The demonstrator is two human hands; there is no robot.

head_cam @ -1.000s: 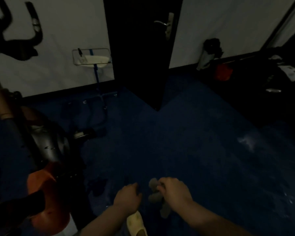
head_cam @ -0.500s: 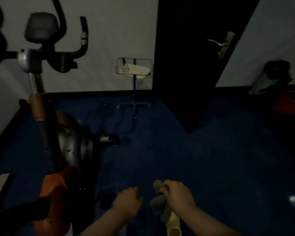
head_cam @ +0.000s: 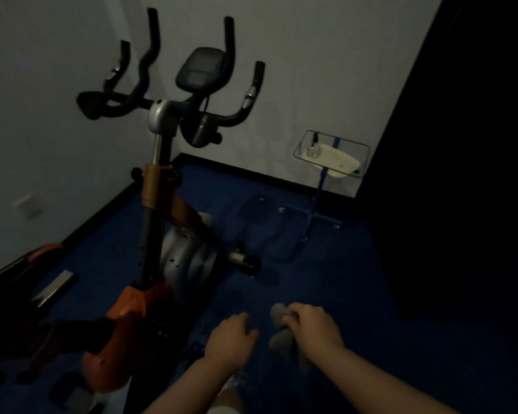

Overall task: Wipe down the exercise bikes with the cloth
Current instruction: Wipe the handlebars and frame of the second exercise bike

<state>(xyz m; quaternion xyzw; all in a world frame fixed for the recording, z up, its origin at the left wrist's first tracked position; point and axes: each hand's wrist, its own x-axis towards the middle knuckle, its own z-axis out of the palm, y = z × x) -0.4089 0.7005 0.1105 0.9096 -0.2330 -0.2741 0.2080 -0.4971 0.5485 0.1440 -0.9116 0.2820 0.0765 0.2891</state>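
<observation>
Barely begun, by the look of it: grey cloth (head_cam: 281, 339) bunched in the curled right hand (head_cam: 311, 327), left hand (head_cam: 232, 336) just beside it, fisted with nothing visible inside, exercise bike (head_cam: 162, 234) ahead-left of both, untouched, all left to wipe.

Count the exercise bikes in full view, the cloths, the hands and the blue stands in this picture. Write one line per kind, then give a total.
Exercise bike: 1
Cloth: 1
Hands: 2, left hand and right hand
Blue stand: 1
Total: 5
</observation>
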